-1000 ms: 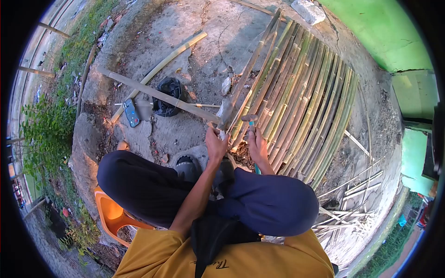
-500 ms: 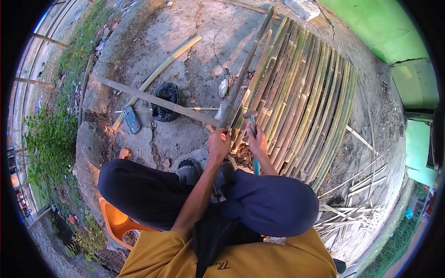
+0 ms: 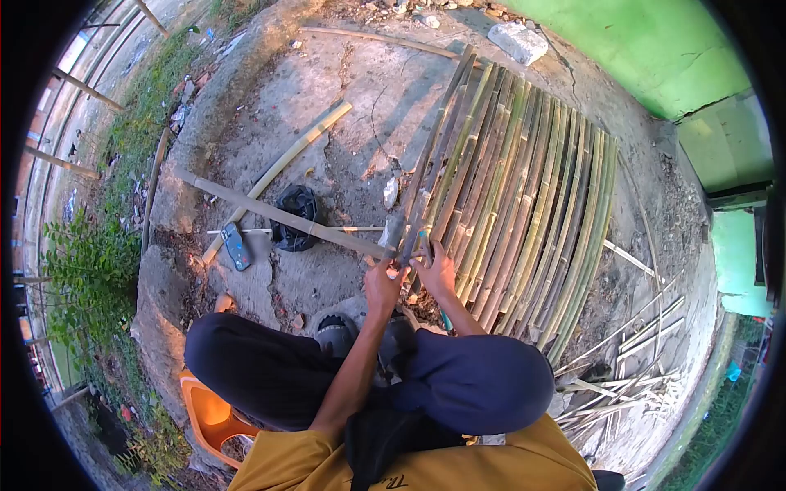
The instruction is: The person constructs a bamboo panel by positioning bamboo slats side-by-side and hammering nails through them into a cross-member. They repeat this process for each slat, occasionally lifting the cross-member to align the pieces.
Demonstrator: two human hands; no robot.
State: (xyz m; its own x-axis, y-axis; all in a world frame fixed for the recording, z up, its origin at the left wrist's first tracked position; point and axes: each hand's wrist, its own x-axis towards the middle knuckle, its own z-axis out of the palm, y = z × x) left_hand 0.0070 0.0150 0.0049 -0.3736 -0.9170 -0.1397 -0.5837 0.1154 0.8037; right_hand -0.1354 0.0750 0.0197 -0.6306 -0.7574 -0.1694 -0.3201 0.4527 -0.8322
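Observation:
Bamboo strips (image 3: 532, 196) lie side by side as a slatted panel, right of centre. My left hand (image 3: 383, 286) is closed at the near end of a cross strip (image 3: 286, 218), where it meets the panel's leftmost strips (image 3: 438, 147). Close beside it, my right hand (image 3: 438, 274) has its fingers at the near end of those strips, with the teal-handled hammer (image 3: 445, 320) under the palm. The hammer's head is hard to make out. Between my hands, the fingertips nearly meet, and whatever small thing they hold is hidden.
A phone (image 3: 236, 245) and a black plastic bag (image 3: 296, 219) lie on the concrete to the left. Another bamboo strip (image 3: 303, 147) crosses behind them. An orange chair (image 3: 209, 413) stands at lower left. Thin split sticks (image 3: 630, 385) are scattered at right, near a green wall (image 3: 639, 49).
My right hand has moved left toward my left hand, and the hammer has dropped from upright to under the palm. The leftmost strip has shifted against the panel. The view has tilted slightly.

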